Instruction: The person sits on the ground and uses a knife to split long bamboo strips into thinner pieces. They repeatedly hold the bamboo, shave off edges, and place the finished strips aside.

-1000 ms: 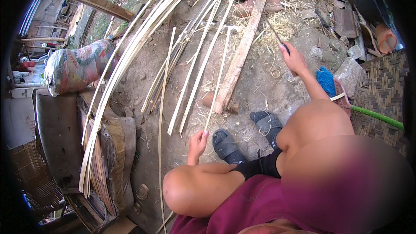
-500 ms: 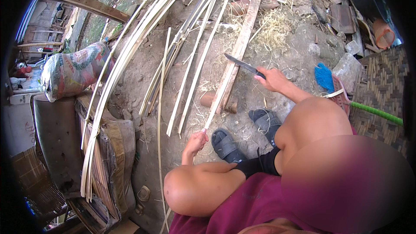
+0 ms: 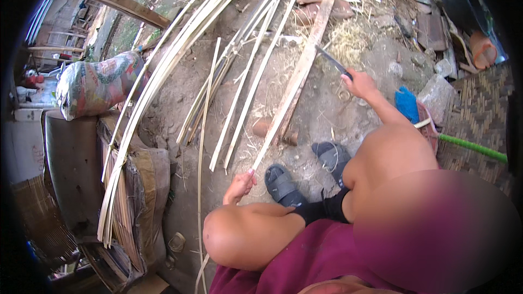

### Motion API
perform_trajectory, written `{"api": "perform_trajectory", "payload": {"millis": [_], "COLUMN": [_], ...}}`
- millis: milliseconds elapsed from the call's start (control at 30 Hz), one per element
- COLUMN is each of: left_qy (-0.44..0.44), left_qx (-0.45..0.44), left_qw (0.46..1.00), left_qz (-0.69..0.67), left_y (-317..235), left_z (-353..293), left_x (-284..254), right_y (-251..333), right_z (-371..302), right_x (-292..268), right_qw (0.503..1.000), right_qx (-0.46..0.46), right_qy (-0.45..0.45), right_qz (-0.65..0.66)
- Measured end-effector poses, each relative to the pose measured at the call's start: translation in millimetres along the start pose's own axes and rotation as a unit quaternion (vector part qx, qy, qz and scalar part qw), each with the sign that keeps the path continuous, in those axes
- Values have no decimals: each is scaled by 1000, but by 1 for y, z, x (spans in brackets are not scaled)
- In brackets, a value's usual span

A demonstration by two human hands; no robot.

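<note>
My left hand [image 3: 239, 186] is closed round the near end of a pale bamboo strip [image 3: 273, 135], just left of my sandals. The strip runs away from me along a narrow wooden board [image 3: 321, 22]. In my right hand [image 3: 360, 84] is a knife [image 3: 333, 61] with a dark blade, gripped by its handle. Its tip points toward the far half of the board, at the right edge; whether it touches the strip I cannot tell. A rounded reddish-brown piece [image 3: 264, 128] lies under the board's near end, and another [image 3: 340, 8] under its far end.
Long bamboo strips [image 3: 163, 54] lie in bundles to the left, some over a worn seat [image 3: 71, 174]. A stuffed sack [image 3: 98, 84] sits beyond it. Pale shavings [image 3: 346, 35] cover the ground beside the board. At right are a blue-bristled broom [image 3: 406, 104] and a woven mat [image 3: 479, 103].
My right hand has moved the knife farther away and right, from across the board to its right edge. My left hand has shifted slightly left and nearer, still holding the strip.
</note>
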State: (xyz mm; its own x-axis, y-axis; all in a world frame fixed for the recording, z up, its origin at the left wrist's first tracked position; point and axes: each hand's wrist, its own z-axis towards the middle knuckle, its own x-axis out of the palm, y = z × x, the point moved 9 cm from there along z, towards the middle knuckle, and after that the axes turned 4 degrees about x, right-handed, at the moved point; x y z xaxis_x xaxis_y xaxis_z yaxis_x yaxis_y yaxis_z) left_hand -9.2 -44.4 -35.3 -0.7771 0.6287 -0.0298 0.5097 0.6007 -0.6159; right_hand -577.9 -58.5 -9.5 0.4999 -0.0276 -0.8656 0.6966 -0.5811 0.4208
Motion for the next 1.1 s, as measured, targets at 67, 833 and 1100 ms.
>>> {"api": "perform_trajectory", "payload": {"millis": [67,833,1100], "left_qy": [-9,-52,-68], "left_qx": [24,124,169], "left_qw": [1000,988,979], "left_qz": [-3,78,88], "left_y": [-7,-38,-62], "left_z": [2,34,16], "left_x": [-5,27,14], "right_y": [-7,29,45], "right_z": [9,-39,-26], "right_x": [-20,42,26], "right_qw": [997,996,996], "right_qx": [5,-58,-74], "right_qy": [-40,59,38], "right_qz": [62,45,27]}}
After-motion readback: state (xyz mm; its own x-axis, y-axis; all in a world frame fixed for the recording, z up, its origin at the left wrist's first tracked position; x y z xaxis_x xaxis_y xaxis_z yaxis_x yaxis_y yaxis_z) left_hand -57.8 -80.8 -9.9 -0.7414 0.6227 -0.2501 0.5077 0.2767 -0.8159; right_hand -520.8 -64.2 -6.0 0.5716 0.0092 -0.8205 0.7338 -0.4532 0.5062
